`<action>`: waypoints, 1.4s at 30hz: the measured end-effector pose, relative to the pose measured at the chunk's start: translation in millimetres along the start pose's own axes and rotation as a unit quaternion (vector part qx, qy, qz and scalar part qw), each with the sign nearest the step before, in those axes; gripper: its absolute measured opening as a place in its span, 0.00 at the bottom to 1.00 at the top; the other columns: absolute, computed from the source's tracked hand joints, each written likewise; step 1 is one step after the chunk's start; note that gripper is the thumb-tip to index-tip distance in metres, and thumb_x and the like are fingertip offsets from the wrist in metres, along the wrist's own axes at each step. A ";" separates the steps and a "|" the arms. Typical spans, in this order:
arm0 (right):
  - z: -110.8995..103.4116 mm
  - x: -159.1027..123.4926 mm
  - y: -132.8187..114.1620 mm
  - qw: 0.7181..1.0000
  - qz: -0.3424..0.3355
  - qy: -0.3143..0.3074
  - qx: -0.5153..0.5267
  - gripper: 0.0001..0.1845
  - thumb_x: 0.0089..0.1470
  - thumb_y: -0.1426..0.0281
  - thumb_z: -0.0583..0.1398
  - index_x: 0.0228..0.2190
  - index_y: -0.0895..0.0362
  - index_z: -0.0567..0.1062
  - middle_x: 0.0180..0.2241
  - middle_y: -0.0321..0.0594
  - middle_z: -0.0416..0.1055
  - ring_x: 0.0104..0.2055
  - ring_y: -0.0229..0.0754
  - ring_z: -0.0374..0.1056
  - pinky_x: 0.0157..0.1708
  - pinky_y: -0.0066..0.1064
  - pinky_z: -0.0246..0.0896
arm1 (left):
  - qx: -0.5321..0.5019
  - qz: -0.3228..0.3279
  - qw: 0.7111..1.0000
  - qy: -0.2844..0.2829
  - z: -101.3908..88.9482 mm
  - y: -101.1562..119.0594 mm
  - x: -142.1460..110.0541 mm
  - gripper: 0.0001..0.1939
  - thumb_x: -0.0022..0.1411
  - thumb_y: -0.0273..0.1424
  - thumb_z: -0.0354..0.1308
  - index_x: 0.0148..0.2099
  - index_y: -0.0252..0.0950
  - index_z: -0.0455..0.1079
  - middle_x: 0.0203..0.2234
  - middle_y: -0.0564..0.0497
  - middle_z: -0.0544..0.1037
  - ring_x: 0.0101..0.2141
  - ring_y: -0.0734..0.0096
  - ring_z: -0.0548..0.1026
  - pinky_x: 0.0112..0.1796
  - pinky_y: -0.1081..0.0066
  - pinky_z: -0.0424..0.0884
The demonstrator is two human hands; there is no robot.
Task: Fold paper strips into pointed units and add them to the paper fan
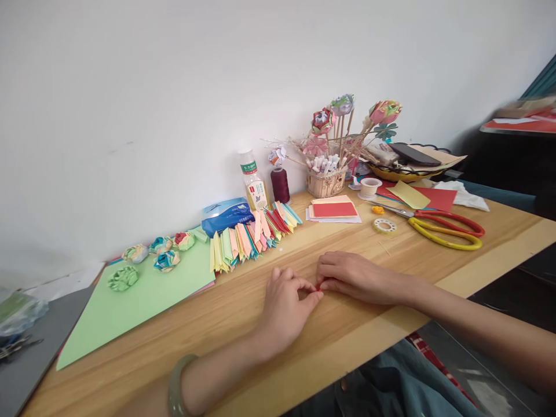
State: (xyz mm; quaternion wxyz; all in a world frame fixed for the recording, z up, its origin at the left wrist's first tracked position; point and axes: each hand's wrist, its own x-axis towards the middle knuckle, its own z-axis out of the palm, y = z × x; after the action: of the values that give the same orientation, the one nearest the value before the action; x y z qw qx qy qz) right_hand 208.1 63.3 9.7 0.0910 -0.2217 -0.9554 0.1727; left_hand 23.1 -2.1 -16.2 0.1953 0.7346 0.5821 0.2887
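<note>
Near the front of the wooden table, my left hand (289, 304) and my right hand (354, 277) meet, each with its fingers pinched together. Between the fingertips shows a small bit of red paper (318, 286), mostly covered by the fingers, so its shape is hidden. Beyond the hands lies a row of folded coloured paper strips (243, 243). Several folded paper flowers (167, 260) rest on a light green paper sheet (143, 315) at the left. A stack of small paper cards (333, 209), red on top, lies behind my right hand.
Right of the hands are large scissors (434, 226) with red and yellow handles, a tape roll (384, 226) and a spool of white thread (370, 188). Along the wall stand a blue tissue pack (226, 216), a bottle (254, 182), dark red thread (280, 185) and a flower basket (325, 184).
</note>
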 end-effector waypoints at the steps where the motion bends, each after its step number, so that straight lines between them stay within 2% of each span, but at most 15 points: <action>1: 0.6 -0.6 0.5 1.000 0.002 0.000 -0.002 0.14 0.64 0.66 0.49 0.33 0.57 0.70 0.32 0.40 0.67 0.35 0.41 0.63 0.34 0.30 0.57 | 0.001 -0.002 1.000 -0.001 0.0 0.1 0.1 0.02 0.56 0.30 0.63 0.30 0.39 0.75 0.29 0.52 0.73 0.37 0.61 0.67 0.40 0.60 0.67; 8: 2.2 5.8 1.7 1.000 0.002 0.002 -0.030 0.14 0.63 0.67 0.49 0.30 0.58 0.69 0.31 0.40 0.66 0.35 0.42 0.61 0.39 0.35 0.57 | 0.039 -0.013 0.999 -0.006 -3.4 0.5 0.4 0.09 0.59 0.26 0.59 0.26 0.36 0.72 0.28 0.51 0.72 0.37 0.62 0.65 0.40 0.60 0.65; 12: 1.3 8.6 2.6 0.999 -0.012 -0.003 -0.034 0.13 0.63 0.67 0.49 0.30 0.57 0.68 0.31 0.40 0.68 0.36 0.43 0.61 0.44 0.38 0.55 | 0.075 -0.014 0.997 -0.024 -4.8 2.5 1.0 0.09 0.60 0.27 0.57 0.26 0.35 0.70 0.31 0.49 0.70 0.39 0.60 0.63 0.41 0.58 0.63; 16: 1.3 10.1 6.3 1.000 -0.010 -0.008 -0.024 0.12 0.63 0.64 0.50 0.31 0.57 0.68 0.29 0.37 0.69 0.33 0.41 0.64 0.54 0.45 0.47 | 0.102 -0.018 0.994 -0.038 -6.5 3.7 0.9 0.12 0.61 0.28 0.55 0.25 0.35 0.66 0.32 0.49 0.68 0.39 0.59 0.63 0.41 0.59 0.62; 18: 1.4 11.1 7.5 1.000 -0.008 -0.008 -0.018 0.12 0.62 0.63 0.51 0.31 0.56 0.68 0.29 0.36 0.69 0.32 0.40 0.65 0.56 0.47 0.44 | 0.110 -0.021 0.993 -0.041 -7.6 3.1 0.6 0.11 0.61 0.29 0.55 0.26 0.35 0.65 0.32 0.49 0.67 0.39 0.59 0.62 0.42 0.60 0.61; 23: 3.4 11.5 8.5 1.000 0.006 0.019 -0.016 0.13 0.61 0.62 0.52 0.28 0.56 0.67 0.27 0.36 0.67 0.32 0.41 0.62 0.52 0.45 0.48 | 0.111 -0.020 0.993 -0.041 -9.7 0.2 0.3 0.03 0.61 0.29 0.57 0.37 0.35 0.65 0.37 0.48 0.65 0.41 0.60 0.62 0.43 0.61 0.60; 31: 14.2 6.4 18.5 0.995 0.043 0.080 0.030 0.15 0.59 0.59 0.54 0.26 0.56 0.65 0.28 0.36 0.64 0.33 0.41 0.59 0.45 0.39 0.51 | 0.100 -0.016 0.993 -0.067 -11.5 -1.8 0.1 0.03 0.62 0.26 0.55 0.34 0.37 0.64 0.37 0.50 0.67 0.42 0.61 0.62 0.43 0.62 0.59; 35: 12.7 4.4 26.0 0.995 0.035 0.070 0.069 0.14 0.58 0.60 0.55 0.27 0.56 0.66 0.28 0.37 0.65 0.34 0.41 0.59 0.43 0.37 0.52 | 0.094 -0.018 0.993 -0.071 -12.9 -2.8 0.1 0.04 0.61 0.26 0.55 0.33 0.37 0.64 0.37 0.50 0.67 0.43 0.61 0.63 0.44 0.62 0.59; 42: -2.3 3.0 32.1 0.991 -0.001 0.009 0.131 0.11 0.60 0.67 0.51 0.30 0.57 0.69 0.31 0.40 0.67 0.36 0.41 0.62 0.39 0.34 0.58 | 0.079 -0.025 0.994 -0.068 -13.4 -5.4 -0.6 0.04 0.61 0.26 0.55 0.33 0.38 0.63 0.36 0.51 0.68 0.42 0.62 0.63 0.44 0.64 0.59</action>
State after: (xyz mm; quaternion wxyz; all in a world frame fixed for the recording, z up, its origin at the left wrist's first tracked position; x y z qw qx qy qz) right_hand 218.6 92.4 0.2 0.1284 -0.2082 -0.9238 0.2945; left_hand 10.3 -2.1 -9.5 0.1835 0.7506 0.6068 0.1862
